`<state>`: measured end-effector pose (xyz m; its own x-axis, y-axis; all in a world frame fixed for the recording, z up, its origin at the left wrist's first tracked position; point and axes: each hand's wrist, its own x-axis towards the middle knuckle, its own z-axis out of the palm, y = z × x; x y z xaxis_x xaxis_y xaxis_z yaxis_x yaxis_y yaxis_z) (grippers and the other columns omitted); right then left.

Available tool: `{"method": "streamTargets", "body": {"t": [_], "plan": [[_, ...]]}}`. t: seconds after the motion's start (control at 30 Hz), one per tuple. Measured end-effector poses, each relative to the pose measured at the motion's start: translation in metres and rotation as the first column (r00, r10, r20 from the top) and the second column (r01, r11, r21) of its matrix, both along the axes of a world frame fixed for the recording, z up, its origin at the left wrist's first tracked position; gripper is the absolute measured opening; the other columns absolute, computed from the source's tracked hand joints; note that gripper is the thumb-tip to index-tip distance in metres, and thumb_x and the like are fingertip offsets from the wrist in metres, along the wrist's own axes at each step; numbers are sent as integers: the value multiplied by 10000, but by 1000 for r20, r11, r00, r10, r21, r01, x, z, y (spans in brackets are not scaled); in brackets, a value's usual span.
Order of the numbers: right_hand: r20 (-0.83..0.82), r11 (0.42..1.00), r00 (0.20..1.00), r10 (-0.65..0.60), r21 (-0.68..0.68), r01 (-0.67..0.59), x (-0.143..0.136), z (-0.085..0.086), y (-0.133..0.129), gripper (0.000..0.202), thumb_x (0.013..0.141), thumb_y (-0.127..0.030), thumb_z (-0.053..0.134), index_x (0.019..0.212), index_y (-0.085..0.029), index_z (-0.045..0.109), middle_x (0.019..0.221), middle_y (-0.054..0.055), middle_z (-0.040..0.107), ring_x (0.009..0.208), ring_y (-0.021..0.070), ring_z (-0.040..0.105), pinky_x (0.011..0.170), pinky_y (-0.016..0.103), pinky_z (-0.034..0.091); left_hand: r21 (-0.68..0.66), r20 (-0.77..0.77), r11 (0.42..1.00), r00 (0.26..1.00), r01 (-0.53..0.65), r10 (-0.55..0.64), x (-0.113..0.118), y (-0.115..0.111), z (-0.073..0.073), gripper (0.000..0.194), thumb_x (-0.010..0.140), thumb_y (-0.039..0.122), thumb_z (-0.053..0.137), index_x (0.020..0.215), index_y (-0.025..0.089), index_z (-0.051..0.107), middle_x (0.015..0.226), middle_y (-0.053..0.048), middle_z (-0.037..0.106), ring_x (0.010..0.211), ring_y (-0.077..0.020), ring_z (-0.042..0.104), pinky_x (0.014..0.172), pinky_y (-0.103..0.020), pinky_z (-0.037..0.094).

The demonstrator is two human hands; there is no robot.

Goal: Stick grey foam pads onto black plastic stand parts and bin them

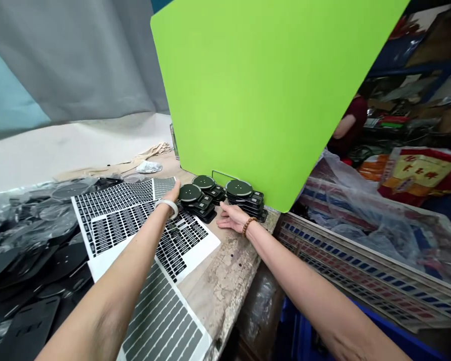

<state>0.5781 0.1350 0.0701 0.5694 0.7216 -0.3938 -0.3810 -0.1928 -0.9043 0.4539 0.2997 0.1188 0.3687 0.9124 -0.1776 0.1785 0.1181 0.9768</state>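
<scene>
My left hand point(173, 193), with a white bangle at the wrist, is at the left side of a stack of black round-headed plates point(190, 193). What shows of it is stretched out; the rest of its fingers are hidden. My right hand point(233, 217), wearing a brown bead bracelet, has its fingers apart and nothing in them. It is just in front of another stack of the same plates point(239, 188), and I cannot tell whether it touches them. Behind and between these is a third stack point(203, 182). Printed label sheets point(188, 240) lie under my left forearm.
A large bright green panel point(255, 100) stands upright behind the stacks. Many black plates in clear plastic point(41, 250) cover the left side. The worn wooden table edge point(229, 301) drops off at right, beside slatted crates point(361, 265). Another person's sleeve point(355, 120) shows far right.
</scene>
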Motion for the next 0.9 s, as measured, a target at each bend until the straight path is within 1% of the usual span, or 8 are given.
{"method": "streamTargets", "body": {"t": [0.1, 0.2, 0.27, 0.37, 0.47, 0.6, 0.73, 0.9], "plan": [[-32, 995, 998, 56, -82, -58, 1, 8, 13, 453, 847, -457, 536, 1167, -156, 425, 1270, 217, 429, 908, 253, 634, 686, 415, 550, -148, -35, 986, 996, 76, -82, 5, 7, -12, 487, 715, 658, 548, 859, 198, 616, 915, -128, 662, 866, -287, 631, 636, -398, 527], [-57, 986, 995, 83, -143, -90, -2, 14, 21, 505, 853, -476, 509, 1234, -172, 379, 1339, 216, 362, 1016, 288, 601, 703, 413, 548, -248, -16, 954, 983, 171, -181, 7, 11, -21, 449, 666, 642, 613, 782, 208, 602, 748, -102, 669, 738, -270, 643, 590, -393, 534], [-77, 978, 993, 91, -181, -103, -3, 14, 25, 532, 852, -486, 498, 1250, -159, 366, 1313, 217, 386, 1059, 294, 577, 720, 406, 544, -297, 7, 928, 972, 226, -235, 8, 13, -25, 426, 676, 616, 622, 771, 201, 603, 683, -96, 661, 674, -257, 639, 579, -406, 539], [-96, 968, 990, 103, -220, -122, -3, 12, 31, 542, 833, -497, 513, 1228, -147, 391, 1211, 195, 474, 1070, 276, 560, 756, 421, 531, -346, 54, 896, 959, 278, -277, 11, 15, -28, 366, 720, 556, 611, 778, 194, 605, 653, -90, 660, 625, -240, 634, 574, -426, 547], [-62, 968, 992, 110, -218, -121, -6, 8, 38, 534, 793, -499, 569, 1193, -176, 424, 1155, 151, 507, 1014, 234, 570, 778, 433, 519, -373, 112, 876, 952, 306, -285, 12, 15, -28, 313, 758, 498, 594, 776, 185, 601, 643, -78, 663, 591, -220, 633, 567, -422, 555], [38, 975, 993, 110, -200, -100, -11, 3, 42, 514, 737, -526, 624, 1113, -203, 488, 1089, 111, 530, 889, 191, 566, 720, 372, 523, -393, 179, 861, 945, 324, -273, 10, 13, -30, 277, 773, 461, 596, 777, 184, 598, 634, -64, 666, 566, -206, 635, 574, -419, 562], [157, 974, 981, 118, -212, -83, -7, -1, 38, 576, 608, -570, 717, 1021, -207, 545, 1010, 83, 553, 814, 177, 517, 654, 324, 495, -413, 223, 858, 947, 306, -231, 8, 13, -33, 262, 742, 448, 646, 795, 196, 598, 637, -47, 673, 578, -205, 646, 611, -434, 564], [291, 952, 936, 197, -287, -111, -1, 1, 33, 673, 457, -575, 791, 961, -182, 578, 937, 59, 562, 807, 172, 465, 642, 299, 439, -454, 257, 843, 948, 290, -188, 5, 12, -34, 245, 713, 400, 695, 801, 187, 611, 621, -42, 675, 572, -207, 649, 629, -437, 566]]}}
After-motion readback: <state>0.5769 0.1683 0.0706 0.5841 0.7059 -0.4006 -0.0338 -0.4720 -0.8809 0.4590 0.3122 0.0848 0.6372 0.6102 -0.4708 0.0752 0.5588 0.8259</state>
